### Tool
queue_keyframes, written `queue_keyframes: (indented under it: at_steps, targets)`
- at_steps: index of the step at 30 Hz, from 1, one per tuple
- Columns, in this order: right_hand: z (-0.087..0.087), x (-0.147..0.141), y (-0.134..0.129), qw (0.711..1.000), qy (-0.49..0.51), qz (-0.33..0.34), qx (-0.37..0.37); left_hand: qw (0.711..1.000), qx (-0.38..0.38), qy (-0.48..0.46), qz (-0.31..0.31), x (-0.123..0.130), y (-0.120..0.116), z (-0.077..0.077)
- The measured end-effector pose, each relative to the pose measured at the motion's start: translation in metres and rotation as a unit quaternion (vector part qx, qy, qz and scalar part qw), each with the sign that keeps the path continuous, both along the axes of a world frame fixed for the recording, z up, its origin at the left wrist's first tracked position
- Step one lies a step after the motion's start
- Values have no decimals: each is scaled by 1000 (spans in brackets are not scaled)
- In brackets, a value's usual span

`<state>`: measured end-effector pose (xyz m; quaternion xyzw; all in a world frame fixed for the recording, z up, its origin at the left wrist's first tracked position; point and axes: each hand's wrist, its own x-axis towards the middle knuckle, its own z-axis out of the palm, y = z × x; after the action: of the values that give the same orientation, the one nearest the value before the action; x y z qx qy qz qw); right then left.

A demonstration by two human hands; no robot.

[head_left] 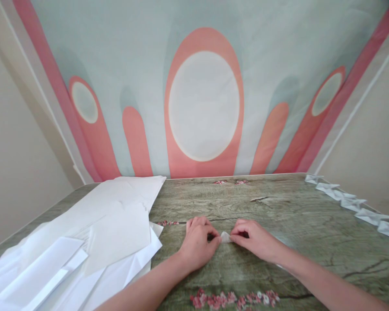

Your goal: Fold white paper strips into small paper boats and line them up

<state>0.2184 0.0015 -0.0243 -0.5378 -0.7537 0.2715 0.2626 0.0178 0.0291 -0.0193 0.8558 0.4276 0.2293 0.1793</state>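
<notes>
Between my two hands, just above the wood-patterned table, is a small folded piece of white paper (pixel 226 236). My left hand (pixel 200 242) pinches its left end between thumb and fingertips. On the other side my right hand (pixel 251 235) pinches the right end the same way. The middle of the paper rises to a low point; its ends are hidden by my fingers. Something white shows partly under my right wrist, too covered to make out.
A spread pile of white paper sheets (pixel 116 233), some folded, covers the table's left side. Along the right edge runs a row of several folded white paper pieces (pixel 356 203). Pink flower prints mark the wood-patterned tabletop (pixel 278 203). A coral-and-green backdrop (pixel 204 168) stands behind.
</notes>
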Motion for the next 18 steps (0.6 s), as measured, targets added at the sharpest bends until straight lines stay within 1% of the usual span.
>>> queue_keyframes:
  at_steps: [5,9,13,18]
  targets:
    - [2,-1,3,1000,1,-8,-20,1000,-7,4,5,2,2,1]
    - [-2,-3,2,1000,-10,-24,1,1000,-7,8,7,3,2,2]
    - [-7,-7,1,997,-45,-48,29,1000,7,20,10,1,1,1]
    - [-8,-10,0,993,-85,-61,55,1000,3,23,12,0,1,3]
